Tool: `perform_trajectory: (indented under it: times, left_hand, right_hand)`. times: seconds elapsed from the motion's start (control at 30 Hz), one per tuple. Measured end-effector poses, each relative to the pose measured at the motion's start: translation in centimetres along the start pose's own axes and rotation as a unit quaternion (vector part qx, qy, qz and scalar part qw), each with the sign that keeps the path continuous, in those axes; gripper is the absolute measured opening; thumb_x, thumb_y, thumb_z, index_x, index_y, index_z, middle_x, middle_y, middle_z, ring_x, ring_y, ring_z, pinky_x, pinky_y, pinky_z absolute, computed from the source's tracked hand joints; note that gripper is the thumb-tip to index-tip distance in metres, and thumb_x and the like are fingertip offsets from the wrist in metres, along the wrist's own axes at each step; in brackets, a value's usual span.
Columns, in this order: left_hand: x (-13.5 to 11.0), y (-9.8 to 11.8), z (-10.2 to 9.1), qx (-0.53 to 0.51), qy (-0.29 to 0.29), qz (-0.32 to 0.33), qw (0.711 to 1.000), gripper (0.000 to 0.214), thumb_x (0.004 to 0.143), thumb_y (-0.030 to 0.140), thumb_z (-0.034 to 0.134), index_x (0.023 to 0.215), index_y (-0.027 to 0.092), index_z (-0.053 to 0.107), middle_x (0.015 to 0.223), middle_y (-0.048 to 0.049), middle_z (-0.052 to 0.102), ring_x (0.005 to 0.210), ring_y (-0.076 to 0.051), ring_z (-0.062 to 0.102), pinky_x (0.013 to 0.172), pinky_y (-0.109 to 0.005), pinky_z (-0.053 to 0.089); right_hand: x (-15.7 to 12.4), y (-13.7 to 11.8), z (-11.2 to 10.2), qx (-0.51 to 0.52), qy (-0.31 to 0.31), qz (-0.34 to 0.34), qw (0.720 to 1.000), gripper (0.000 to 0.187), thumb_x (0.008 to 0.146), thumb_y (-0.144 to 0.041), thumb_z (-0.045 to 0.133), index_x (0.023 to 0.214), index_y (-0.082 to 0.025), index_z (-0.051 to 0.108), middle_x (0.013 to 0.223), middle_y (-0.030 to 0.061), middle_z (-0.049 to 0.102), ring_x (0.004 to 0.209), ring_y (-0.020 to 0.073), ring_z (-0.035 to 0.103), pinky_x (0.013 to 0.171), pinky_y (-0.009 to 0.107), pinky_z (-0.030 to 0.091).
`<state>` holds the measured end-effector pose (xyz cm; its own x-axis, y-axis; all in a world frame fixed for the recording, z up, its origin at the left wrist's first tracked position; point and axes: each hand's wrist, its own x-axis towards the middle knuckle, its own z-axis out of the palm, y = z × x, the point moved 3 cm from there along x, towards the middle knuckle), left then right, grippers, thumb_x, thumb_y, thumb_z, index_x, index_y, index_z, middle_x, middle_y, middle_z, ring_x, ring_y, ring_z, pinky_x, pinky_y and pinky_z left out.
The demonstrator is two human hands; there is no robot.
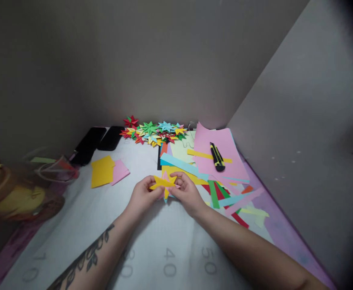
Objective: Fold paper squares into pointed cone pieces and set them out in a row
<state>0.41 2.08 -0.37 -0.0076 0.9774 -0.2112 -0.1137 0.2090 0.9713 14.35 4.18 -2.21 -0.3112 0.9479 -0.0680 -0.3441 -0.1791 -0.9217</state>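
Between my two hands is a folded paper star (165, 183) in yellow and pink, with a bit of light blue at its lower point. My left hand (148, 188) pinches its left side, thumb in front. On the other side my right hand (186, 189) grips it with thumb and bent fingers. Part of the star is covered by the fingers. Just beyond the hands lies yellow paper (179, 174), under a light blue strip (184, 164).
Finished paper stars (152, 131) in several colours are heaped along the wall. Right of them, a utility knife (217, 157) rests on pink sheets (202, 139). Cut paper strips (225, 199) are scattered nearer. At left are yellow squares (102, 172), pink paper (121, 172) and dark phones (111, 138).
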Motion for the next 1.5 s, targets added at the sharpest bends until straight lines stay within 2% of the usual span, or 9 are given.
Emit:
perform_trajectory:
  times: [0.27, 0.53, 0.7, 0.8, 0.87, 1.03, 1.17, 1.33, 1.5]
  left_hand:
    - [-0.08, -0.25, 0.53, -0.039, 0.001, -0.02, 0.999, 0.018, 0.064, 0.02, 0.068, 0.077, 0.016, 0.056, 0.071, 0.0006, 0.066, 0.06, -0.012, 0.058, 0.059, -0.022, 0.043]
    - [-0.24, 0.38, 0.25, 0.041, 0.016, 0.014, 0.999, 0.016, 0.062, 0.019, 0.068, 0.073, 0.016, 0.057, 0.065, 0.0025, 0.063, 0.057, -0.01, 0.054, 0.055, -0.02, 0.039]
    - [-0.17, -0.25, 0.21, -0.091, -0.004, -0.026, 0.996, 0.034, 0.07, 0.034, 0.069, 0.098, 0.018, 0.058, 0.068, 0.0026, 0.061, 0.062, -0.013, 0.058, 0.062, -0.024, 0.046]
    - [-0.07, -0.24, 0.17, -0.197, -0.035, -0.051, 0.978, 0.039, 0.075, 0.047, 0.064, 0.1, 0.017, 0.059, 0.068, 0.0016, 0.059, 0.069, -0.015, 0.061, 0.07, -0.029, 0.05]
    - [-0.06, -0.1, 0.17, -0.224, -0.049, -0.06, 0.971, 0.04, 0.074, 0.047, 0.065, 0.101, 0.018, 0.06, 0.069, 0.0017, 0.059, 0.071, -0.015, 0.062, 0.072, -0.03, 0.05]
    - [-0.18, -0.05, 0.23, -0.12, -0.021, -0.043, 0.992, 0.045, 0.066, 0.03, 0.077, 0.103, 0.018, 0.055, 0.069, 0.0029, 0.063, 0.063, -0.011, 0.061, 0.061, -0.022, 0.044]
    - [-0.18, -0.13, 0.34, -0.073, -0.004, -0.04, 0.997, 0.049, 0.061, 0.026, 0.077, 0.101, 0.017, 0.052, 0.066, 0.0025, 0.065, 0.059, -0.013, 0.061, 0.059, -0.024, 0.043]
    - [-0.08, 0.09, 0.29, -0.059, -0.005, -0.027, 0.998, 0.041, 0.062, 0.021, 0.071, 0.098, 0.017, 0.05, 0.067, 0.0027, 0.065, 0.056, -0.012, 0.059, 0.056, -0.022, 0.041]
    - [0.05, -0.03, 0.09, 0.005, 0.008, -0.003, 1.0, 0.034, 0.065, 0.019, 0.066, 0.095, 0.018, 0.052, 0.063, 0.0036, 0.065, 0.054, -0.011, 0.057, 0.054, -0.019, 0.039]
  right_hand:
    - [-0.01, -0.01, 0.17, -0.009, -0.014, -0.006, 1.0, 0.042, 0.067, -0.022, 0.071, 0.102, -0.024, 0.048, 0.081, -0.0033, 0.062, 0.067, 0.0117, 0.061, 0.06, 0.025, 0.047]
    - [0.09, 0.04, -0.02, -0.043, 0.015, 0.004, 0.999, 0.037, 0.065, -0.021, 0.067, 0.098, -0.022, 0.05, 0.073, -0.0054, 0.06, 0.056, 0.0093, 0.054, 0.052, 0.022, 0.041]
    - [0.38, 0.07, -0.57, -0.023, 0.076, 0.003, 0.997, 0.041, 0.063, -0.02, 0.068, 0.099, -0.021, 0.047, 0.063, -0.0092, 0.055, 0.047, 0.0069, 0.048, 0.046, 0.019, 0.034]
    - [0.49, 0.08, -0.77, -0.014, 0.089, 0.002, 0.996, 0.041, 0.065, -0.021, 0.067, 0.1, -0.021, 0.045, 0.057, -0.0102, 0.055, 0.046, 0.008, 0.049, 0.045, 0.018, 0.033]
    - [0.49, 0.04, -0.73, -0.017, 0.087, 0.0, 0.996, 0.04, 0.066, -0.021, 0.067, 0.099, -0.021, 0.045, 0.055, -0.0094, 0.057, 0.045, 0.0087, 0.049, 0.045, 0.018, 0.033]
    - [0.35, 0.05, -0.36, -0.034, 0.067, 0.012, 0.997, 0.038, 0.065, -0.023, 0.069, 0.094, -0.022, 0.044, 0.052, -0.01, 0.058, 0.04, 0.0084, 0.047, 0.042, 0.018, 0.031]
    - [0.27, 0.3, -0.19, -0.047, 0.032, 0.025, 0.998, 0.035, 0.068, -0.027, 0.069, 0.091, -0.023, 0.043, 0.047, -0.0127, 0.051, 0.036, 0.0071, 0.04, 0.039, 0.017, 0.026]
    - [0.11, 0.15, -0.07, -0.052, -0.006, -0.013, 0.999, 0.025, 0.076, -0.035, 0.064, 0.091, -0.022, 0.048, 0.065, -0.0057, 0.058, 0.054, 0.011, 0.055, 0.052, 0.023, 0.042]
    - [0.0, 0.01, 0.14, -0.079, 0.006, -0.068, 0.995, 0.025, 0.072, -0.021, 0.067, 0.091, -0.022, 0.051, 0.086, -0.0016, 0.058, 0.063, 0.0111, 0.058, 0.057, 0.025, 0.047]
